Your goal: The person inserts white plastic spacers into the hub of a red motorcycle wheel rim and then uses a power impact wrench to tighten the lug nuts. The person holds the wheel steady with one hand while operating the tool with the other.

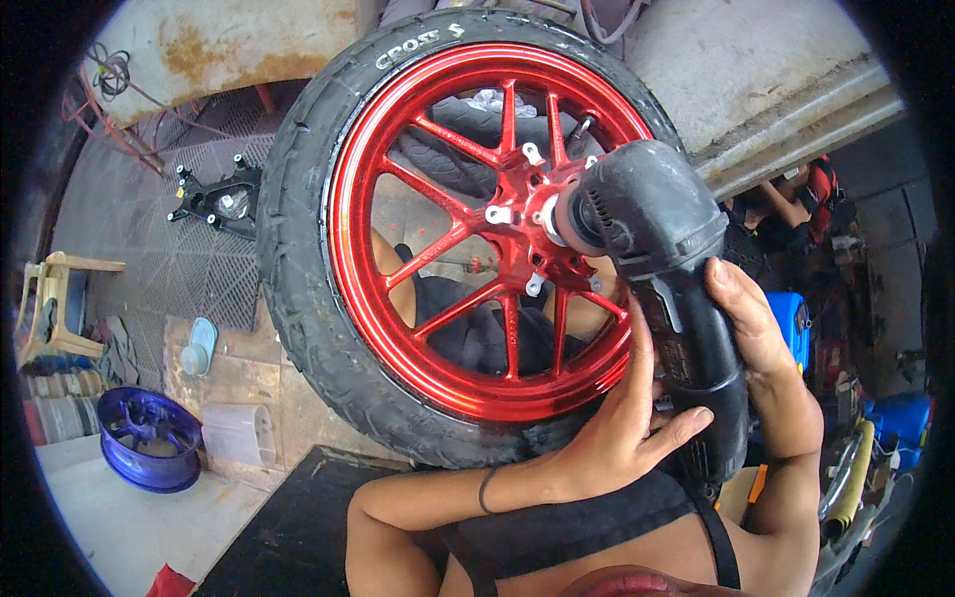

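A black angle grinder or polisher (pixel 686 328) with a rounded head lies over the right side of a glossy red spoked wheel (pixel 507 368). Its pale round pad (pixel 572 224) is at the hub, against or just above a bolt boss; I cannot tell which. My left hand (pixel 622 423) is wrapped on the tool's body from the left, thumb across it. From the right, my right hand (pixel 751 318) grips the same body below the head, its fingers mostly hidden underneath. A black tyre (pixel 308 298) is mounted on the wheel. Bare silver bosses (pixel 497 214) ring the hub.
A purple wheel rim (pixel 149 438) stands at lower left, near a clear plastic tub (pixel 239 435) and a wooden stool (pixel 65 298). A black bracket (pixel 214 194) lies on the mat. Another person (pixel 801 204) is at far right. Blue containers (pixel 791 318) stand behind my right arm.
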`<control>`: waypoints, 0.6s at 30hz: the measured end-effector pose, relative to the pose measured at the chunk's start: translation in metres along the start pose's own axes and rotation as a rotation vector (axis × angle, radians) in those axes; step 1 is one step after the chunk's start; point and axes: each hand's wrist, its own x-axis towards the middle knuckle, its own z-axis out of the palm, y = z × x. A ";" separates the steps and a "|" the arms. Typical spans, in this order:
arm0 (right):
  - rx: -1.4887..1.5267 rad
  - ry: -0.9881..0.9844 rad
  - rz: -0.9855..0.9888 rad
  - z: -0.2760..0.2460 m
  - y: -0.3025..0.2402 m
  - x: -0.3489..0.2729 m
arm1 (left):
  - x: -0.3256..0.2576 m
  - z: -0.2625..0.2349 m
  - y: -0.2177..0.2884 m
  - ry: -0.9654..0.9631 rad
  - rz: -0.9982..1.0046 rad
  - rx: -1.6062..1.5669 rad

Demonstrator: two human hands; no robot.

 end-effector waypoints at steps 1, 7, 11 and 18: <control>-0.003 0.002 -0.001 0.002 -0.001 -0.001 | 0.000 -0.001 0.000 -0.003 0.021 0.025; -0.038 0.022 -0.023 0.002 -0.001 -0.001 | -0.002 -0.001 -0.001 0.001 -0.024 0.061; -0.038 0.031 -0.025 -0.003 0.002 -0.003 | -0.003 0.001 -0.001 -0.006 -0.046 0.047; -0.019 0.020 -0.040 0.001 0.005 0.005 | -0.004 -0.004 0.001 0.015 -0.076 0.049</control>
